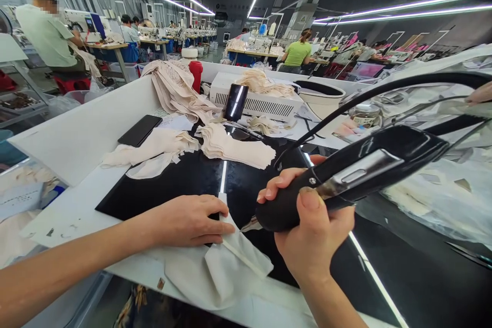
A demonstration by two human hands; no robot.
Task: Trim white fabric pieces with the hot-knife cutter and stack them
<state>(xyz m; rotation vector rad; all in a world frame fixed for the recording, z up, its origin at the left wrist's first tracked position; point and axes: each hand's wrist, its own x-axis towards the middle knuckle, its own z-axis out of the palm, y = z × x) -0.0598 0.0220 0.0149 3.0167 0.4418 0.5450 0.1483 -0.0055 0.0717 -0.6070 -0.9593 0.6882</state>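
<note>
My left hand (192, 223) rests at the front edge of the glossy black board (172, 184), its fingers bent closely together over a cream fabric piece (230, 271). That fabric drapes partly over the white table edge, with a narrow folded strip running along it. Its thumb is hidden. My right hand (315, 225) is wrapped round a black corded handheld tool (346, 174) with a silver lever on its upper side. The thumb lies near that lever, and the tool's rounded end hangs above the board, just right of the fabric. The tool's working tip is not clearly visible.
Stacked cream fabric pieces (236, 146) and a black phone (140, 130) lie beyond my hands. A second phone (235, 102) leans against a white vented box (255, 100). Scissors (471, 255) lie at right. A thick black cable (384, 89) arches overhead. Co-workers sit at sewing machines farther off.
</note>
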